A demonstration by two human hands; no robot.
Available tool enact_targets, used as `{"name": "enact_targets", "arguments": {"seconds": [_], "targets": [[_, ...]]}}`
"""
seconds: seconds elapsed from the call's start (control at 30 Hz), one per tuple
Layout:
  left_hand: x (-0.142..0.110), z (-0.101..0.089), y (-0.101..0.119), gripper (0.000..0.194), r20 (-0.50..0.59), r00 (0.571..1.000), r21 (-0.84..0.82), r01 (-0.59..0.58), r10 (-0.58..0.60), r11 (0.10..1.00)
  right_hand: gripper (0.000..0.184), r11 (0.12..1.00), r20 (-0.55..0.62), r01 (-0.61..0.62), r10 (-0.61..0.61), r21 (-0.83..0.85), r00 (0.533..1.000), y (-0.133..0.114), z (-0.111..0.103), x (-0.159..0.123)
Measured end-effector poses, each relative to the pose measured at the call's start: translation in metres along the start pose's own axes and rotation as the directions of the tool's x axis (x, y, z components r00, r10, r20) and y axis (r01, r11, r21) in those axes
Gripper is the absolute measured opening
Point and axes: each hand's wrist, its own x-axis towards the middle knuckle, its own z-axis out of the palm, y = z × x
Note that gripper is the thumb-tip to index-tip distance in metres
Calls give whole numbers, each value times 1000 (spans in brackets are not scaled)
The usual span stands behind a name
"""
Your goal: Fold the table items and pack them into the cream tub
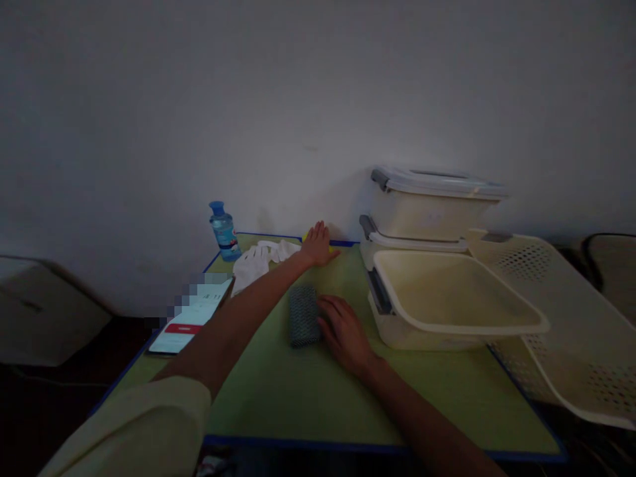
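Note:
My left hand (318, 245) is stretched out to the back edge of the table, palm down with its fingers extended and thumb apart. Under it lies something yellow (305, 236), mostly covered, so its kind does not show. Nearer to me, my right hand (346, 334) rests with loosely bent fingers apart, at the right side of a grey textured pad (305, 317) that looks like a scrubbing sponge. The fingertips come up to the pad's edge without wrapping round it. White gloves (252, 266) lie left of my left hand, partly behind my forearm.
On the green, blue-edged table (278, 397), a blue bottle (225, 232) stands at the back left. A tablet-like screen (191, 318) lies at the left edge. To the right are an open cream bin (422, 338), stacked lidded boxes (437, 212) and a tilted perforated basket (561, 311).

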Motion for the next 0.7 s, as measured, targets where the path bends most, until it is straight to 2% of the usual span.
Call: {"name": "enact_targets", "arguments": {"seconds": [0.1, 0.23, 0.47, 0.7], "targets": [[10, 21, 5, 84, 38, 993, 32, 113, -114, 993, 31, 1000, -21, -28, 27, -5, 999, 2, 0, 0], [8, 39, 1, 90, 69, 990, 48, 120, -123, 992, 28, 997, -78, -71, 74, 36, 994, 5, 1, 2], [4, 35, -5, 82, 130, 990, 77, 36, -46, 996, 23, 984, -114, -120, 135, 134, 984, 11, 4, 6], [-10, 28, -2, 69, 149, 985, 94, -96, 82, 991, 20, 978, -139, -139, 161, 153, 977, 14, 4, 8]]}}
